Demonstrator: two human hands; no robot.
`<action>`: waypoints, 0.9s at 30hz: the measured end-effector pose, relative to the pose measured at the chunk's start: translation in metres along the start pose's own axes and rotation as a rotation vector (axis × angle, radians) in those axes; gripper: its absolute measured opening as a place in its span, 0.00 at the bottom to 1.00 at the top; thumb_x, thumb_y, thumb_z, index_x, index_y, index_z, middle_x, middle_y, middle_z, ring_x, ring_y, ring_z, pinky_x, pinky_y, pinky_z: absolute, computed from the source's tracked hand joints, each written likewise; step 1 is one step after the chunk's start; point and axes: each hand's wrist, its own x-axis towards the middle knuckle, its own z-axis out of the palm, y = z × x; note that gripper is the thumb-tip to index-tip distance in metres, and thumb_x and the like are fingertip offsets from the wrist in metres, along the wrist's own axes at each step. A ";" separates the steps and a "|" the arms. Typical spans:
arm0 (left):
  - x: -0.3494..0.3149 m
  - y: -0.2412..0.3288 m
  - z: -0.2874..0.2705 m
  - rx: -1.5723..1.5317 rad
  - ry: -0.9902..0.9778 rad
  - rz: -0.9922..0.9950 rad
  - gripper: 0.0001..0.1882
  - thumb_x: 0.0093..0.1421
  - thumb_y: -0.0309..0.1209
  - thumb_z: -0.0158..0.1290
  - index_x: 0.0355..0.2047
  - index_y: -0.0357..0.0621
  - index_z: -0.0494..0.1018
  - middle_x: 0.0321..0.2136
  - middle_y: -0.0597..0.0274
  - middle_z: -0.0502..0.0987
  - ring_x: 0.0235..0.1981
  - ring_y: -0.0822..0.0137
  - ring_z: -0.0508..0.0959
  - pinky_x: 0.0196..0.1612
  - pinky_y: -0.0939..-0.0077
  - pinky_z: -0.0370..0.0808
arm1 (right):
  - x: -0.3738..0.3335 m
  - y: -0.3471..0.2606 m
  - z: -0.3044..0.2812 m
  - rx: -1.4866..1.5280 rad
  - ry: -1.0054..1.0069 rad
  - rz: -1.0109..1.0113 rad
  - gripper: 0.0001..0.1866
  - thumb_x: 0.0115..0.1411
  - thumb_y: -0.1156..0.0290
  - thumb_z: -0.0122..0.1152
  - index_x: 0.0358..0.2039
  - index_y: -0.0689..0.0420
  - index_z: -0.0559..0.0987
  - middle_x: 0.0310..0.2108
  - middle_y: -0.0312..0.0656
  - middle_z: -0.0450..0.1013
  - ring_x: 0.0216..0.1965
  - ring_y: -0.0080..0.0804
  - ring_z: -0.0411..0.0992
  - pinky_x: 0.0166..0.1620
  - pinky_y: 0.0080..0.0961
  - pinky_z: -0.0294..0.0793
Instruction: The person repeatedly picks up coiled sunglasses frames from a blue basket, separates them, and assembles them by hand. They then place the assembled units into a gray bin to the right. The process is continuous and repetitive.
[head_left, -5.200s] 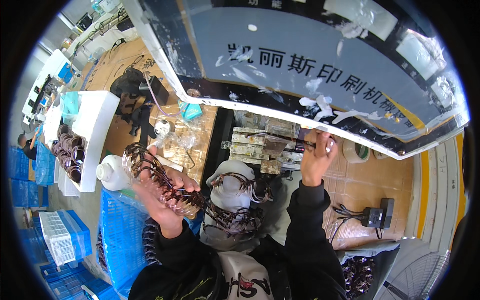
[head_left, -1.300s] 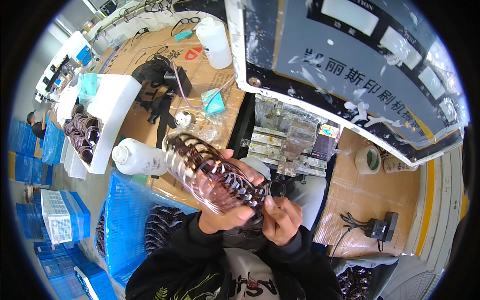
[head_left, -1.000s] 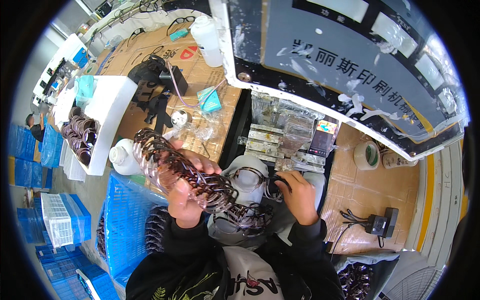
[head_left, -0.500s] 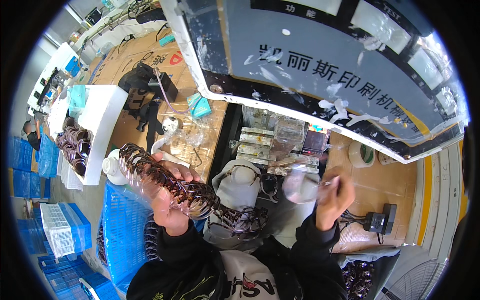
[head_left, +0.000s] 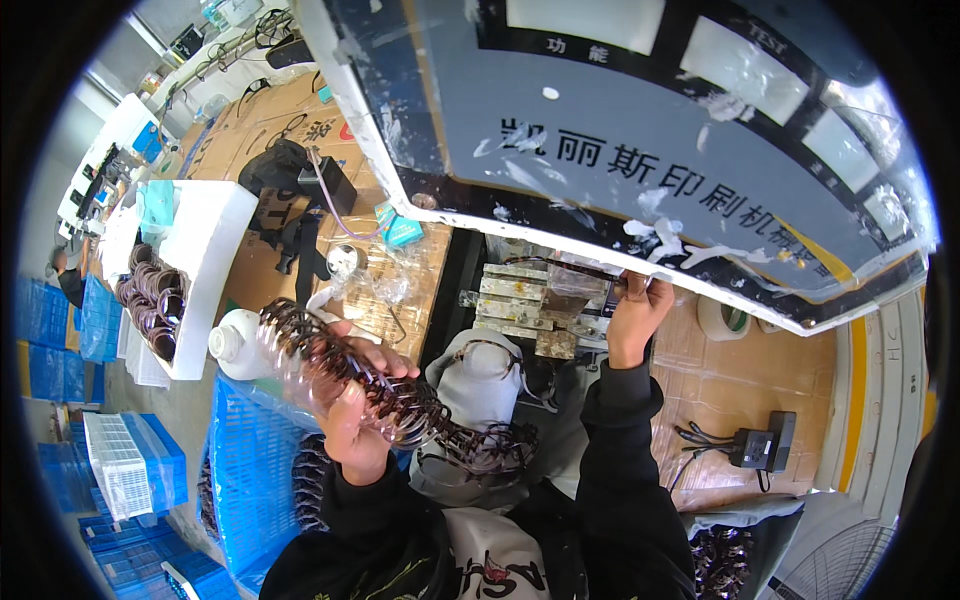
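Note:
My left hand (head_left: 362, 440) is wrapped round a long nested stack of brown eyeglass frames (head_left: 402, 402), thumb on the near side and fingers on the far side. My right hand (head_left: 637, 318) reaches forward under the machine panel's lower edge, its fingers pinched on one end of a single eyeglass frame (head_left: 565, 263). That frame shows as a thin dark line across the metal fixture (head_left: 510, 308); the panel and fingers partly hide it. More brown eyeglass frames (head_left: 490, 450) lie in a pile on my lap.
The large grey machine panel (head_left: 600, 120) overhangs the fixture. At left stand a white foam box (head_left: 215, 235) of frames, a white bottle (head_left: 238, 345) and a blue crate (head_left: 255, 470). A tape roll (head_left: 722, 318) and black power adapters (head_left: 765, 440) are at right.
My right hand has moved forward and slightly left, carrying a single eyeglass frame to the fixture under the panel. My left hand still holds the stack, shifted slightly right and lower.

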 end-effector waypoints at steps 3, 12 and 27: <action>0.001 -0.002 0.005 -0.071 0.078 -0.133 0.29 0.53 0.31 0.47 0.54 0.34 0.54 0.32 0.51 0.67 0.34 0.59 0.71 0.39 0.60 0.72 | -0.005 -0.015 0.004 0.135 -0.072 0.100 0.06 0.59 0.71 0.57 0.30 0.59 0.71 0.22 0.32 0.66 0.22 0.14 0.60 0.22 0.12 0.55; 0.003 -0.001 0.019 -0.391 0.086 -0.405 0.34 0.62 0.55 0.33 0.51 0.34 0.60 0.30 0.53 0.69 0.31 0.59 0.73 0.34 0.63 0.75 | -0.095 -0.097 0.002 -0.154 -0.189 -0.674 0.12 0.55 0.85 0.41 0.38 0.57 0.68 0.22 0.43 0.62 0.17 0.28 0.59 0.19 0.23 0.58; -0.004 -0.006 0.029 -0.200 -0.030 -0.231 0.35 0.57 0.51 0.48 0.55 0.37 0.56 0.37 0.53 0.72 0.34 0.63 0.75 0.38 0.65 0.76 | -0.125 -0.129 -0.003 -0.436 -0.582 -0.881 0.31 0.45 0.88 0.51 0.49 0.43 0.73 0.21 0.39 0.66 0.13 0.29 0.60 0.16 0.20 0.60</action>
